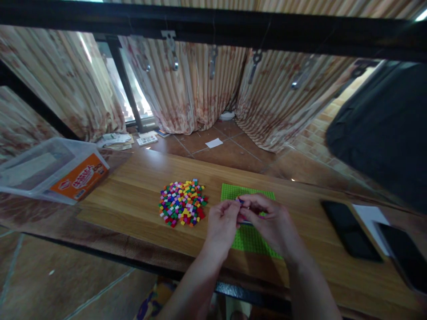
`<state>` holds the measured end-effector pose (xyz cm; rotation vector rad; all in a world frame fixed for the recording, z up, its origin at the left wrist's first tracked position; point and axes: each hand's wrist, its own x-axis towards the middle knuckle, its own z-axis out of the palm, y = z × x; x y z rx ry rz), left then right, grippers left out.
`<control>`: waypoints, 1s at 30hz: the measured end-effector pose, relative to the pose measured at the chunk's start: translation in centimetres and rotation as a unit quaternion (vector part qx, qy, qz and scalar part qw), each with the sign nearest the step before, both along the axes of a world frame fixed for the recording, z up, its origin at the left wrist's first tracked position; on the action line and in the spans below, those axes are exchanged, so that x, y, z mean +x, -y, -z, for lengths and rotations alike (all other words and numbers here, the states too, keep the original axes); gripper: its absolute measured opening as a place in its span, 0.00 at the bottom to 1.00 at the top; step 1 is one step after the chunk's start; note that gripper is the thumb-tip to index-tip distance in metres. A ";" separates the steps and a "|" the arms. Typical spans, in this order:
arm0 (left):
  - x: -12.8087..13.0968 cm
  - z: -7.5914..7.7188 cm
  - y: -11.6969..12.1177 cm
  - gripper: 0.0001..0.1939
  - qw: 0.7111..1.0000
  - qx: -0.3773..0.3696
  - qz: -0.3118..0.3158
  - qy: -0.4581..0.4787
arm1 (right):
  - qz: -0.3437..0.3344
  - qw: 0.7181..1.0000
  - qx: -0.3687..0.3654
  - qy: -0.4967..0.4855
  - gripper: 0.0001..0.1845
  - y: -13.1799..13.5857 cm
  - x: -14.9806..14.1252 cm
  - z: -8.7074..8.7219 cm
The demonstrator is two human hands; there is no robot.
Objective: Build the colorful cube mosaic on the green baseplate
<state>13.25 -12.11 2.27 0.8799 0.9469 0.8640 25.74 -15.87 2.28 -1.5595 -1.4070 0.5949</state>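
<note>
My left hand (223,220) and my right hand (268,215) meet over a bright green studded baseplate (248,240). The fingertips of both are pinched together around a small dark blue or purple toy brick (240,202). Red, pink and whitish bits show just beneath and between the fingers; how they join is hidden. To the left of my left hand lies a pile of small multicoloured toy bricks (183,202), spread on the wooden board.
A clear plastic box (30,171) with an orange label stands at the left end of the wooden board (133,195). A black phone-like slab (350,229), white paper (372,218) and another dark device (405,253) lie at the right. A dark bar (213,26) crosses above.
</note>
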 end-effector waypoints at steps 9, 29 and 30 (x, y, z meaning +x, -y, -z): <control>0.6 0.7 0.6 0.14 0.993 0.023 0.100 -0.058 | 0.009 1.000 0.008 0.002 0.10 1.4 3.6 0.0; -0.2 2.4 -0.1 0.12 0.965 0.151 0.052 -0.208 | 0.094 0.988 0.033 0.122 0.07 -0.7 3.5 2.5; -0.2 2.3 -0.2 0.11 0.965 0.152 0.054 -0.209 | 0.096 0.987 0.038 0.124 0.07 -0.7 3.5 2.5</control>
